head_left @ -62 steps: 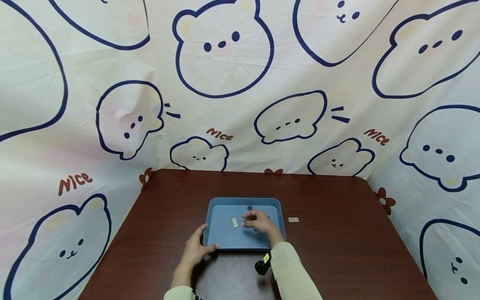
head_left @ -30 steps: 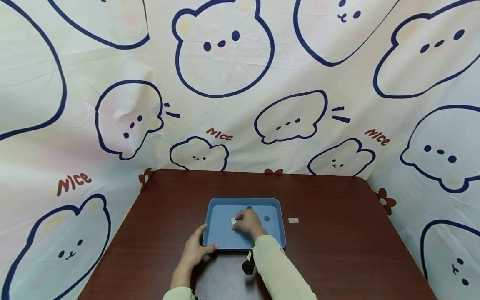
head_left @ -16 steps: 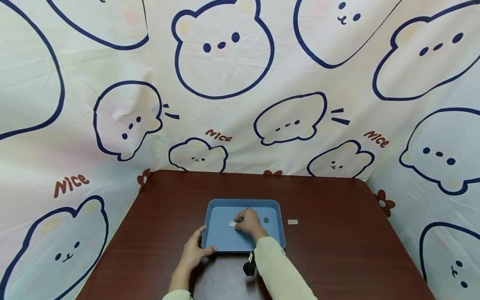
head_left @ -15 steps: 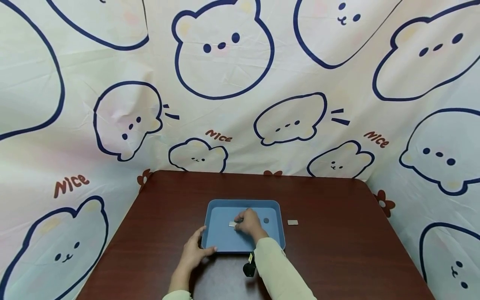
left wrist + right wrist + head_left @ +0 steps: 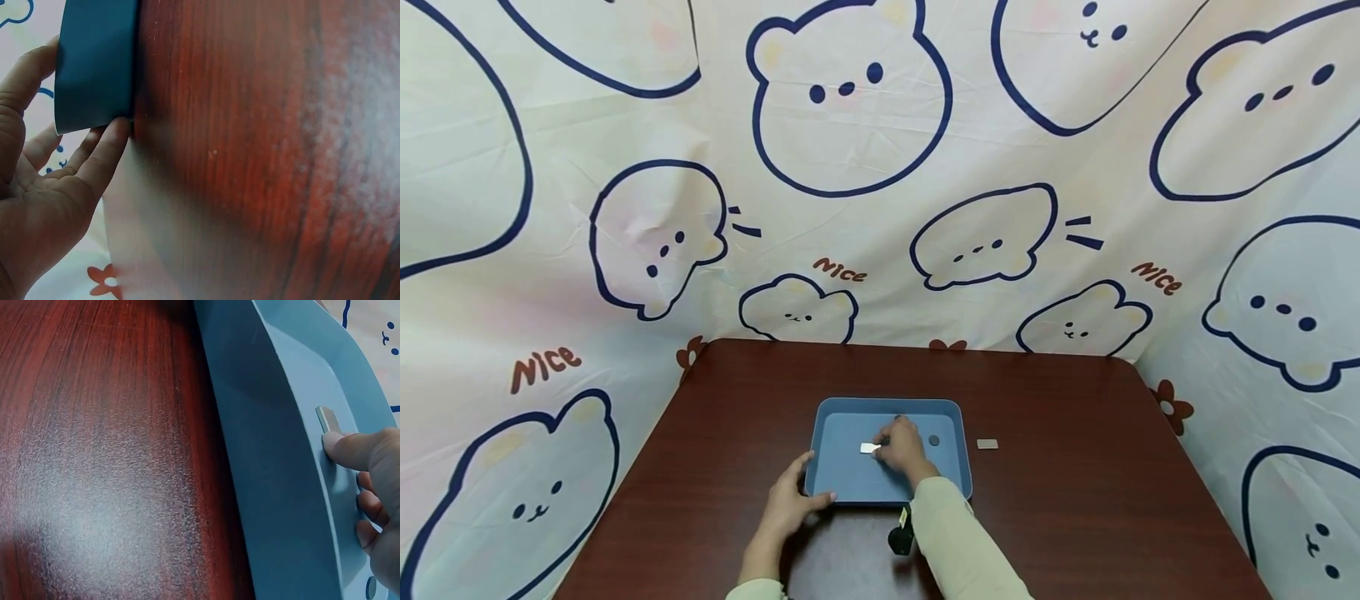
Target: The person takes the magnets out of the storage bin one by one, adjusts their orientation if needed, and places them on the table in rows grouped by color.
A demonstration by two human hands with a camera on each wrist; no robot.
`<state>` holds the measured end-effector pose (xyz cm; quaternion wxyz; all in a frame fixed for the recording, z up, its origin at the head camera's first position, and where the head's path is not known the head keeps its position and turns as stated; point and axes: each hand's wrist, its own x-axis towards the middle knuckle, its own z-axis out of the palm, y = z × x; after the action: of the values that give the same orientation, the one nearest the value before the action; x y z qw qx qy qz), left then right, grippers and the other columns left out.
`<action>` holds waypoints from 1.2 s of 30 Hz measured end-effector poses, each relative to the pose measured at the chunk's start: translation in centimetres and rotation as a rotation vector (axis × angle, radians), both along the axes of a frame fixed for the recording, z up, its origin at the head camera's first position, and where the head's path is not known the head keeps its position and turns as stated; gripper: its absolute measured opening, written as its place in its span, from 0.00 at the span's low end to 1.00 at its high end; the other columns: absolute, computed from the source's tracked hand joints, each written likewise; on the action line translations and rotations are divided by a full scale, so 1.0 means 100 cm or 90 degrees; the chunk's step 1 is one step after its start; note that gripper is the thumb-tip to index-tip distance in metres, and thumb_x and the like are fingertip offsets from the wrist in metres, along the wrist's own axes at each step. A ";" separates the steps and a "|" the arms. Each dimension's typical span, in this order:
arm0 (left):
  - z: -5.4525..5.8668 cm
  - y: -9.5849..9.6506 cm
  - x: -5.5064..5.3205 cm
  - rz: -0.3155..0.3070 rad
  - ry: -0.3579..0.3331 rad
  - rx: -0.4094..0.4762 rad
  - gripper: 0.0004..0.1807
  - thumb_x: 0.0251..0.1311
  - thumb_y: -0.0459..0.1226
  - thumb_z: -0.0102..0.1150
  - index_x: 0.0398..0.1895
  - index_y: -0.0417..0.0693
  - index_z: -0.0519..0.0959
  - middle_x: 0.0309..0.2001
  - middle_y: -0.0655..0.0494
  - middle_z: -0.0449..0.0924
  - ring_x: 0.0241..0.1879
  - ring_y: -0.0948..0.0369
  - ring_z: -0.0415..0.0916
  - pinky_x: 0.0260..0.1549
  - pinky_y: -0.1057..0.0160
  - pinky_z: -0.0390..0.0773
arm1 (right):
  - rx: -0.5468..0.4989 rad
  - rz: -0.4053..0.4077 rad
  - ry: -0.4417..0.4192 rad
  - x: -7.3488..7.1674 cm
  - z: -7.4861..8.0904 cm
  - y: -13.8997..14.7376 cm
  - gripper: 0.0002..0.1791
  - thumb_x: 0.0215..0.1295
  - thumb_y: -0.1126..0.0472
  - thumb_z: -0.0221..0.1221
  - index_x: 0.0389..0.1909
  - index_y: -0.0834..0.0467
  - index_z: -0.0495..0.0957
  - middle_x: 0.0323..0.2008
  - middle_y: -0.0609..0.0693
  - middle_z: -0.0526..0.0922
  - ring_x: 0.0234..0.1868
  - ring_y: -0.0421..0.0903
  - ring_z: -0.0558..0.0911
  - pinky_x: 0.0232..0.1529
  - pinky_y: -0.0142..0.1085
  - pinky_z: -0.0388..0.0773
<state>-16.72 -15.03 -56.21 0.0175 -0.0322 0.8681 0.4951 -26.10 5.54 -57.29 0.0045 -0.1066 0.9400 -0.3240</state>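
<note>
A blue tray (image 5: 842, 485) lies on the brown table. My left hand (image 5: 790, 498) holds its near-left corner between thumb and fingers, and the left wrist view shows the fingertips against the tray's (image 5: 94, 69) walls. Inside the tray my right hand (image 5: 901, 446) pinches a small, thin, pale rectangular piece (image 5: 868, 448) low over the floor. The right wrist view shows the thumb on one end of this rectangular piece (image 5: 330, 419). A grey round disc (image 5: 934, 440) lies to the right of that hand. Another dark disc by the far side is mostly hidden behind the hand.
A second pale rectangular piece (image 5: 987, 444) lies on the table (image 5: 1075, 483) just right of the tray. A cloth with printed bears (image 5: 850, 125) hangs around the table's back and sides. A black device (image 5: 900, 540) is worn under the right wrist.
My right hand has moved left in the tray and taken hold of the pale rectangular piece, turning it from upright to crosswise. The left hand stays at the tray's corner.
</note>
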 end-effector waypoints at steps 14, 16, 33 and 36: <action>0.000 0.001 0.000 0.005 0.001 0.001 0.47 0.40 0.38 0.76 0.66 0.40 0.63 0.56 0.33 0.69 0.48 0.45 0.72 0.40 0.48 0.73 | 0.006 0.021 -0.012 0.003 0.005 0.004 0.11 0.46 0.64 0.71 0.15 0.52 0.78 0.36 0.51 0.74 0.46 0.54 0.71 0.46 0.47 0.67; 0.001 0.001 0.001 0.005 -0.001 0.004 0.47 0.41 0.38 0.76 0.66 0.40 0.62 0.56 0.33 0.69 0.48 0.44 0.72 0.40 0.48 0.73 | -0.007 0.025 -0.016 0.003 0.005 0.005 0.10 0.47 0.64 0.70 0.16 0.52 0.79 0.34 0.50 0.75 0.43 0.53 0.73 0.44 0.46 0.68; 0.000 0.001 0.002 0.002 -0.010 0.002 0.46 0.42 0.38 0.75 0.66 0.40 0.62 0.55 0.33 0.69 0.46 0.45 0.73 0.38 0.49 0.74 | -0.313 0.087 -0.130 0.004 0.023 0.026 0.04 0.57 0.64 0.64 0.32 0.60 0.84 0.29 0.46 0.80 0.30 0.43 0.75 0.30 0.37 0.71; 0.000 0.002 0.002 0.003 -0.008 0.006 0.46 0.43 0.38 0.75 0.66 0.40 0.61 0.54 0.34 0.70 0.45 0.46 0.73 0.37 0.49 0.74 | -0.324 0.096 -0.124 0.005 0.025 0.030 0.04 0.56 0.64 0.65 0.32 0.59 0.84 0.29 0.46 0.80 0.31 0.43 0.76 0.32 0.38 0.73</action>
<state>-16.57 -14.87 -56.19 0.0223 -0.0371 0.8657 0.4987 -25.57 8.56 -54.81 0.0918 -0.1426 0.8130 -0.5570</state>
